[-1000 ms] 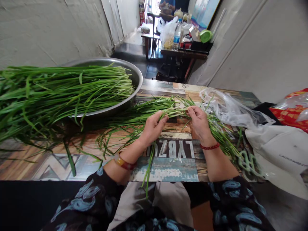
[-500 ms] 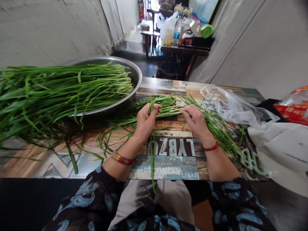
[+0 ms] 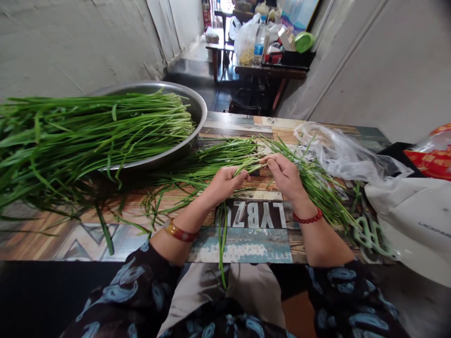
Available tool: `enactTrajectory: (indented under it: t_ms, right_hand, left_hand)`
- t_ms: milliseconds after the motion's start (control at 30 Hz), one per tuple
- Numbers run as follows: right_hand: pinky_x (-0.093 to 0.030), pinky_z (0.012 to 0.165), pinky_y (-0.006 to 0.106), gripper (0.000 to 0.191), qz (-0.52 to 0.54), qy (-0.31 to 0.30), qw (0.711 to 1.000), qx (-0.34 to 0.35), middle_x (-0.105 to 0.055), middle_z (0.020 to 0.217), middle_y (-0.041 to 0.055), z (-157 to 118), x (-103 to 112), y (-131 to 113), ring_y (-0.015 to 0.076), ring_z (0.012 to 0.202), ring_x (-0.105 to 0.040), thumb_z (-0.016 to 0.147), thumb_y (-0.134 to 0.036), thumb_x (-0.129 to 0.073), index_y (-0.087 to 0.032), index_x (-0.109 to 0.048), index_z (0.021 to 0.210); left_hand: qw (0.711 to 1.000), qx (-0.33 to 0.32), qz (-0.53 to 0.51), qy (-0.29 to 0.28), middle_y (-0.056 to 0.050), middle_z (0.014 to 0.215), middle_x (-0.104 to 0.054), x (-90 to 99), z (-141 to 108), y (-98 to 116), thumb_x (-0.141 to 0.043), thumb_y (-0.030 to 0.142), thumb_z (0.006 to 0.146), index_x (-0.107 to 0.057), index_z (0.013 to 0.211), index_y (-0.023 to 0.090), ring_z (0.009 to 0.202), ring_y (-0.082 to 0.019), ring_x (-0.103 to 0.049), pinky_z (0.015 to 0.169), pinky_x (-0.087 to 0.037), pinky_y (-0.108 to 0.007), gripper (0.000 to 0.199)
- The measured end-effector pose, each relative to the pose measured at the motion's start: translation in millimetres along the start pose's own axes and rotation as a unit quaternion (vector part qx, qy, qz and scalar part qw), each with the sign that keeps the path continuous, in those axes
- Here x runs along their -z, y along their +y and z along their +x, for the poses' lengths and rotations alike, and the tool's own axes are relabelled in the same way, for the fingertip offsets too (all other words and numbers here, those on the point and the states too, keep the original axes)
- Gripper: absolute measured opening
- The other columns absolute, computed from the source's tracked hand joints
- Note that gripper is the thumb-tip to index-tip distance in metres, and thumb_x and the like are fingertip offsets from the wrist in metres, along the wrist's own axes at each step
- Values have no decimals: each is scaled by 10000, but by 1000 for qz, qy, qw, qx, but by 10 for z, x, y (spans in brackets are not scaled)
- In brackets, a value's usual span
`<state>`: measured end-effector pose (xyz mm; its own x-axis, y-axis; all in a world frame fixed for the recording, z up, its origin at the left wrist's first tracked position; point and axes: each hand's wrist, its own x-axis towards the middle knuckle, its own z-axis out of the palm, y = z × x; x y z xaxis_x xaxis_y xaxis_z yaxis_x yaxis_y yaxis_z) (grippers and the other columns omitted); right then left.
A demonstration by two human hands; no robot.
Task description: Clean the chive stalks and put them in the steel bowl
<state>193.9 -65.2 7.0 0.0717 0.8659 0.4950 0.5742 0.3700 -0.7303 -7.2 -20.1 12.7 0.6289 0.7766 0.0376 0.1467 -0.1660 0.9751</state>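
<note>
My left hand (image 3: 225, 184) is closed around a few garlic chives (image 3: 221, 234), whose green leaves droop past the table's front edge. Just right of it, my right hand (image 3: 286, 176) pinches at the pale stem ends, its fingertips together. Under and behind both hands lies a loose pile of chives (image 3: 229, 152) on the table. Another heap of thin green stalks (image 3: 326, 195) runs along the right side of my right hand. To the left, a thick bundle of chives (image 3: 141, 122) fills a metal basin (image 3: 201, 101), leaves hanging over the side.
On the right are a clear plastic bag (image 3: 341, 150), green-handled scissors (image 3: 368, 234), a white cap (image 3: 412, 220) and a red package (image 3: 431, 157). Stray leaves lie at the table's front left. A farther table holds bags and a water bottle (image 3: 260, 42).
My left hand has moved right and turned flatter, bringing its chives toward my right hand. The right hand has barely shifted, and its fingertips now meet the stem ends.
</note>
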Motion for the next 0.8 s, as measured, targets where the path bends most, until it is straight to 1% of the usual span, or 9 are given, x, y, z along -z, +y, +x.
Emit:
enactTrajectory:
  t_ms: [67, 133, 233, 367, 467, 533, 667, 733, 800]
  right_hand:
    - [-472, 701, 302, 179, -16, -3, 1000, 23, -663, 874, 34, 8, 20, -11, 163, 758, -594, 934, -367, -561, -223, -667, 940]
    - [-475, 706, 309, 115, -47, -17, 997, 58, -666, 841, 35, 18, 37, -27, 175, 775, -600, 890, -327, -627, -224, -670, 862]
    - [-468, 699, 309, 136, -47, -18, 997, 62, -659, 781, 28, 17, 1, -38, 175, 766, -595, 879, -300, -633, -221, -662, 772]
    - [-449, 640, 275, 181, 68, 36, 995, -67, -645, 753, 1, -14, -178, 13, 136, 680, -555, 863, -373, -637, -209, -661, 791]
    - [-446, 633, 254, 240, 198, 94, 962, -164, -611, 729, -19, -12, -245, 107, 115, 649, -528, 849, -443, -637, -205, -641, 815]
    - [-441, 622, 244, 263, 234, 153, 941, -189, -588, 710, -29, 12, -183, 190, 105, 627, -514, 832, -468, -651, -208, -618, 809]
    - [-458, 654, 263, 345, 153, 230, 948, -158, -583, 703, -14, 62, 86, 329, 117, 643, -538, 904, -520, -546, -212, -600, 756]
    - [-479, 707, 289, 328, 68, 216, 967, -121, -622, 755, 10, 69, 177, 335, 141, 720, -579, 913, -493, -544, -211, -631, 772]
    - [-497, 750, 307, 223, 7, 174, 981, -82, -672, 900, 36, 66, 195, 280, 170, 844, -615, 876, -435, -614, -220, -670, 897]
  left_hand:
    - [1000, -2, 12, 3, 67, 551, -309, 3, 1, -2, -515, 526, 895, -649, 792, 120, 513, -73, -244, 511, -187, -234, 440]
    - [1000, -4, 22, 3, 64, 556, -311, 2, 6, -6, -517, 538, 891, -648, 780, 122, 520, -74, -247, 516, -190, -236, 449]
    - [1000, -5, 24, 4, 63, 561, -314, -1, 15, -16, -521, 554, 886, -648, 778, 121, 527, -76, -252, 519, -195, -238, 464]
    - [1000, -8, 26, 0, 63, 557, -311, -3, 26, -40, -515, 531, 895, -658, 788, 116, 521, -74, -253, 513, -186, -238, 452]
    - [999, -6, 36, 0, 61, 546, -317, -8, 27, -58, -513, 511, 894, -668, 779, 114, 512, -74, -257, 506, -179, -239, 441]
    - [1000, 1, 29, 1, 64, 538, -313, -13, 25, -59, -511, 509, 892, -666, 782, 117, 503, -73, -249, 502, -176, -239, 436]
    - [1000, 15, 0, 2, 77, 520, -285, -26, 19, -39, -521, 518, 875, -644, 778, 125, 488, -70, -216, 495, -165, -240, 423]
    - [1000, 19, -4, 5, 79, 517, -281, -30, 15, -26, -529, 521, 868, -640, 773, 127, 486, -70, -209, 495, -162, -241, 420]
    - [1000, 22, -2, 7, 78, 518, -284, -31, 9, -19, -530, 531, 868, -642, 773, 127, 487, -70, -207, 495, -160, -242, 429]
